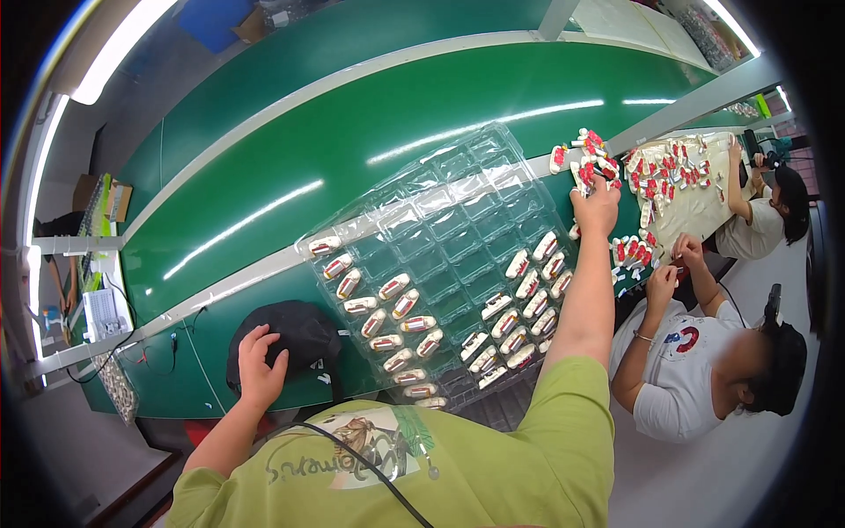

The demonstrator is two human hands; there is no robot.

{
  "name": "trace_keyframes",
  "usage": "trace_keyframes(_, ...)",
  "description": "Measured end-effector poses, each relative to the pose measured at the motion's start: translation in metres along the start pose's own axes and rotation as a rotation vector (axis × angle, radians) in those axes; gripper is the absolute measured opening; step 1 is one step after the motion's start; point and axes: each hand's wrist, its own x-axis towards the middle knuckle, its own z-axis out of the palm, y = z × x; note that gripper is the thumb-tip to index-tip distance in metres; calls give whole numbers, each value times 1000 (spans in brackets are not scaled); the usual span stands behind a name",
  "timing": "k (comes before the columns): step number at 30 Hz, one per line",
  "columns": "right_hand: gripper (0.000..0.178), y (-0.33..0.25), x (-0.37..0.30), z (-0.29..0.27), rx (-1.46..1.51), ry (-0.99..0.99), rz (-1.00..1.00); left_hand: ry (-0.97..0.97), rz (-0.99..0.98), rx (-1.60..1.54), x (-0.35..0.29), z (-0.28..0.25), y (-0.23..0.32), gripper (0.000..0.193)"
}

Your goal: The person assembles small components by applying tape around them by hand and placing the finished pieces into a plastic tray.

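A see-through plastic tray point(458, 233) with many moulded pockets lies slantwise on the green table in front of me. Small elongated white parts point(392, 286) with a dark red stripe sit in pockets along its left side, and more white parts point(506, 323) fill its near right portion. My right arm reaches across the tray's right edge. At a pile of white-and-red parts point(583, 141), my right hand point(596, 209) has its fingers curled in; what they grip is hidden. My left hand point(261, 363), fingers spread, rests over a black cloth item point(295, 330) and holds nothing.
On the right, a person in a white shirt point(678, 370) handles a small piece beside another heap of parts point(632, 253). Farther off, another person point(766, 216) reaches over a cream sheet point(678, 198) strewn with parts. A metal rail point(264, 273) runs across the table.
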Motion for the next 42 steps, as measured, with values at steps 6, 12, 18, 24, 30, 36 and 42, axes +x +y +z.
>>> trace_keyframes(6,44,31,21,17,161,0,-97,17,26,10,-4,-1,-1,32)
trace_keyframes(12,43,81,54,8,322,0,10,34,128,-4,-3,-8,-3,30)
trace_keyframes(18,22,60,51,-31,1073,-153,-30,-22,309,55,3,-16,-5,39)
trace_keyframes(24,30,-73,-111,-114,1297,-520,-211,-355,779,340,18,12,-11,62)
trace_keyframes(30,32,-156,-309,-108,1263,-929,-115,-302,889,399,23,24,-39,59)
trace_keyframes(36,27,-219,-428,-47,822,-998,-182,-290,846,388,13,-8,-100,61)
trace_keyframes(42,38,-270,-478,-12,371,-564,-389,-247,743,398,-2,-38,-162,59)
